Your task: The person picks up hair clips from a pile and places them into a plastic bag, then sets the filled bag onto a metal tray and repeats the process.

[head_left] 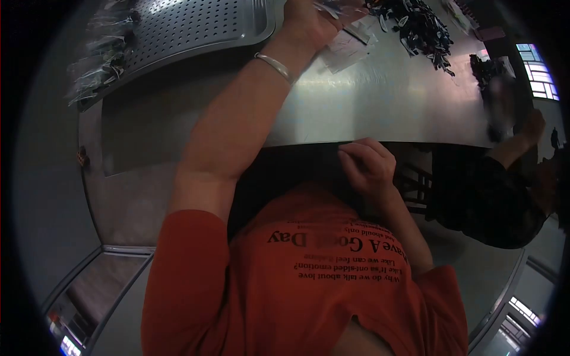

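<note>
My left hand point(312, 26), with a silver bracelet point(274, 67) at the wrist, reaches across the metal table point(350, 110) to the top of the view. Its fingers are closed, partly cut off by the frame edge, at a clear plastic bag point(341, 8). Just beside it lie clear packets point(349, 52) with a thin dark strip point(356, 34) on them. To the right is a heap of small black and white pieces point(418, 29). At the table's near edge, my right hand point(371, 163) is curled, with nothing visible in it.
A perforated metal tray point(184, 26) stands at the upper left, with several filled clear bags point(104, 53) along its left side. Another person point(493, 190) in dark clothes sits at the right, a hand near a second dark heap point(490, 71). Papers point(463, 18) lie at the upper right.
</note>
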Demonstrator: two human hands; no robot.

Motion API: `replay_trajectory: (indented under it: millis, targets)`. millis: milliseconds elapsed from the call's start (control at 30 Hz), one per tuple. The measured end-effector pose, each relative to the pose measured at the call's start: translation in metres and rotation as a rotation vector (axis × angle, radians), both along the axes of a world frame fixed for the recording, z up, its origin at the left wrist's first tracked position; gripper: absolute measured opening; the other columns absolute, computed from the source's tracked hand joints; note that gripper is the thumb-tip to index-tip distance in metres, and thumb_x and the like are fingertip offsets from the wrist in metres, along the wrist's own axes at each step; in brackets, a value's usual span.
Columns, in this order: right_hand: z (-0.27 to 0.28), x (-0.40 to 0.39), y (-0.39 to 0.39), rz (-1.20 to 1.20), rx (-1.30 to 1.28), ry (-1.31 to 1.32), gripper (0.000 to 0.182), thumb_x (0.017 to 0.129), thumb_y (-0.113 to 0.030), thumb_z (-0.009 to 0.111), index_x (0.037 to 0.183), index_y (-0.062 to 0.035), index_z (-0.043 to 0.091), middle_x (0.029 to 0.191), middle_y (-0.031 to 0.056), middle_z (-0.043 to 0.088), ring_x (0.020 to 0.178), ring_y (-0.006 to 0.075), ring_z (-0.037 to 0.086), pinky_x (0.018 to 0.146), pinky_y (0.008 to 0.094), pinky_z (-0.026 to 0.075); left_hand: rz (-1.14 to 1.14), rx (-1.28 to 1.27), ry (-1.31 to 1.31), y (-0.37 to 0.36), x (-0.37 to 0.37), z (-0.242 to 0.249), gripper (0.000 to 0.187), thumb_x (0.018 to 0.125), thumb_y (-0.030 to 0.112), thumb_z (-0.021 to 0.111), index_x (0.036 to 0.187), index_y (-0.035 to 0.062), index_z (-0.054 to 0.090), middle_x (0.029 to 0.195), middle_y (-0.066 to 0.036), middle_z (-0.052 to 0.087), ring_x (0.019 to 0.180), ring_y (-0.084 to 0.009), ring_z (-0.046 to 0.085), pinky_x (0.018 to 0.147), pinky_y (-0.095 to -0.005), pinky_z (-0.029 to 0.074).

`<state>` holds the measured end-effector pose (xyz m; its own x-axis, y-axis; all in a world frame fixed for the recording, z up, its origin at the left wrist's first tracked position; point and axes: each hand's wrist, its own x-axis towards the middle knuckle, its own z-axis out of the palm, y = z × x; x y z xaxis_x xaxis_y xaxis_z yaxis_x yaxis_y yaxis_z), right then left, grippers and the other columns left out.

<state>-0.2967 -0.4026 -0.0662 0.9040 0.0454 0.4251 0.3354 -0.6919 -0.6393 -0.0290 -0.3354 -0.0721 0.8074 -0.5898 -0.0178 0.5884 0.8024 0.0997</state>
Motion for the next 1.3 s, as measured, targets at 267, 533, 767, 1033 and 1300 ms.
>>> replay_trajectory:
  millis: [267,533,767,1033,1300]
  targets:
    - [-0.078,-0.006,0.016,0.220,-0.414,0.301,0.025,0.075,-0.024,0.070,0.093,-0.0066,0.066,0.108,0.0167,0.060,0.095,0.0305,0.061,0.081,0.0417,0.050,0.051,-0.010,-0.053,0.006,0.004,-0.005,0.061,0.098,0.049,0.017,0.105,-0.0064,0.041,0.102,-0.035,0.051,0.102,-0.0489,0.052,0.097,-0.0647,0.037]
    - [-0.129,-0.005,0.033,0.217,-0.780,0.150,0.019,0.073,-0.017,0.057,0.084,-0.0050,0.067,0.108,0.0158,0.056,0.102,0.0343,0.055,0.089,0.0478,0.043,0.024,-0.080,-0.232,0.006,0.007,0.007,0.062,0.098,0.049,0.017,0.105,-0.0072,0.041,0.103,-0.035,0.051,0.102,-0.0486,0.052,0.097,-0.0644,0.038]
    - [-0.121,-0.017,0.020,0.444,-0.720,0.147,0.014,0.068,-0.015,0.058,0.072,-0.0062,0.068,0.098,0.0139,0.061,0.099,0.0310,0.057,0.085,0.0435,0.046,0.024,0.133,0.009,0.017,-0.012,0.030,0.062,0.098,0.049,0.022,0.105,-0.0093,0.042,0.108,-0.033,0.050,0.108,-0.0474,0.049,0.099,-0.0624,0.038]
    - [-0.006,-0.016,-0.022,0.219,-0.005,0.454,0.008,0.076,-0.008,0.064,0.082,-0.0032,0.066,0.080,0.0112,0.064,0.073,0.0236,0.064,0.067,0.0329,0.052,-0.003,0.152,0.055,0.017,-0.012,0.027,0.062,0.098,0.049,0.025,0.103,-0.0094,0.045,0.109,-0.032,0.051,0.109,-0.0453,0.051,0.099,-0.0595,0.041]
    - [0.045,0.082,-0.161,-0.391,0.106,-0.005,0.019,0.078,0.004,0.058,0.093,-0.0024,0.068,0.091,0.0074,0.060,0.072,0.0138,0.060,0.063,0.0245,0.049,-0.026,0.231,0.105,0.013,-0.019,0.033,0.062,0.098,0.049,0.027,0.103,-0.0097,0.048,0.109,-0.029,0.051,0.107,-0.0429,0.052,0.098,-0.0582,0.042]
